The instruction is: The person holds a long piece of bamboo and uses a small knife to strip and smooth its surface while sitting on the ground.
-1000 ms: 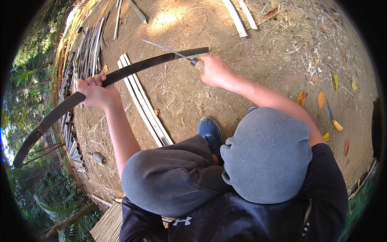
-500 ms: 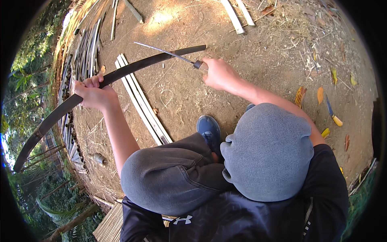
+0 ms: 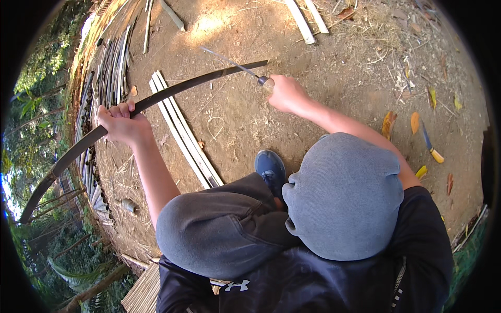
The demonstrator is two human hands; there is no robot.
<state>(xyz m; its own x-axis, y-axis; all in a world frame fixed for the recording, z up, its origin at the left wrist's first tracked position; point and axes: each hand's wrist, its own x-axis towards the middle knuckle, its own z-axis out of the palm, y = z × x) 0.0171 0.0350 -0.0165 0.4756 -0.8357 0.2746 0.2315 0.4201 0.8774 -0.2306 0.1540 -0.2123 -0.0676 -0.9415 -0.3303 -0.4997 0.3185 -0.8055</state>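
A long, curved dark strip (image 3: 182, 86), which looks like split bamboo, slants across the left half of the view. My left hand (image 3: 124, 124) is closed round it left of its middle, and its lower end reaches out past the hand. My right hand (image 3: 288, 95) grips the wooden handle of a knife (image 3: 232, 62). Its thin blade crosses the strip close to the far right end and points up and left. Whether the edge bites into the strip cannot be made out.
Pale split strips (image 3: 180, 130) lie on the soil beyond my left knee. A bundle of poles (image 3: 116, 62) is at the far left. Another knife (image 3: 434, 152) with a yellowish handle rests among leaves at right. A small cylinder (image 3: 129, 206) lies near my left forearm.
My right hand and the knife have moved right and slightly down, toward the strip's far end. The strip has turned a little in my left hand and shows a narrower face.
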